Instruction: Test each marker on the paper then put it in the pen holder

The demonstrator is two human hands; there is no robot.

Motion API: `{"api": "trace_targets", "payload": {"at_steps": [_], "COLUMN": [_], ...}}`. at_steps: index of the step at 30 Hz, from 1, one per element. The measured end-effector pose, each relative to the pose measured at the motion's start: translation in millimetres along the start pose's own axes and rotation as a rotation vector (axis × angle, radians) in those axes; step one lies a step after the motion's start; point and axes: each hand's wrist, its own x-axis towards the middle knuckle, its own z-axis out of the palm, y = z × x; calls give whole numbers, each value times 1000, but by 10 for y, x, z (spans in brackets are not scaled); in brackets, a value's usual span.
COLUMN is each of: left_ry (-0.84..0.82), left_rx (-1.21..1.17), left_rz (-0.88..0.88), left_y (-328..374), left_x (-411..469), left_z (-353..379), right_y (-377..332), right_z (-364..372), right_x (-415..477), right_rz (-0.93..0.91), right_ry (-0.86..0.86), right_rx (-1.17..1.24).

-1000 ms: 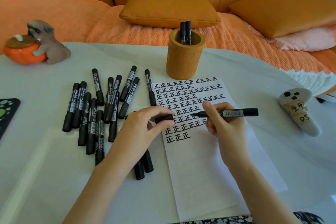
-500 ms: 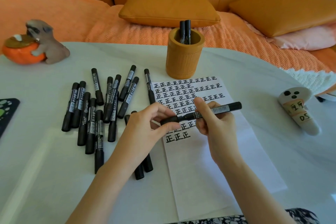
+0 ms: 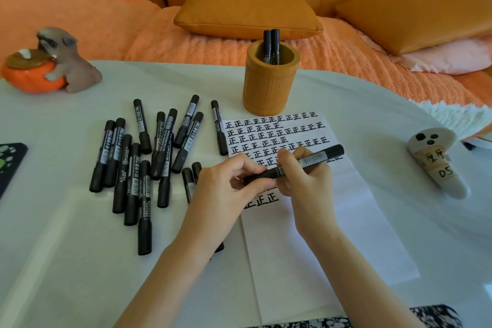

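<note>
Over the white bench (image 3: 80, 247), a likely light, stiff marker (image 3: 314, 160) is pinched at the cap (image 3: 255, 177) by the left hand (image 3: 226, 189), barrel gripped by the right hand (image 3: 308, 184).

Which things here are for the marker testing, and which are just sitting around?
For the job:
held marker, gripped by left hand and right hand
loose markers
paper
pen holder

Just lying about:
dog figurine
ghost-faced white object
dark mat
orange cushion
</note>
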Motion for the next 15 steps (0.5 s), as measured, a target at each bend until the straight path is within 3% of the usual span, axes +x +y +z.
{"api": "trace_targets", "payload": {"at_steps": [9,15], "left_ry": [31,120], "left_rx": [32,94], "left_rz": [6,69], "left_y": [37,61], "left_x": [-12,40], "left_z": [-20,-62], "right_y": [0,-131], "right_z": [3,-45], "right_x": [-12,-57], "right_rz": [43,175], "right_ry": [-47,-68], "right_rx": [-14,-203]}}
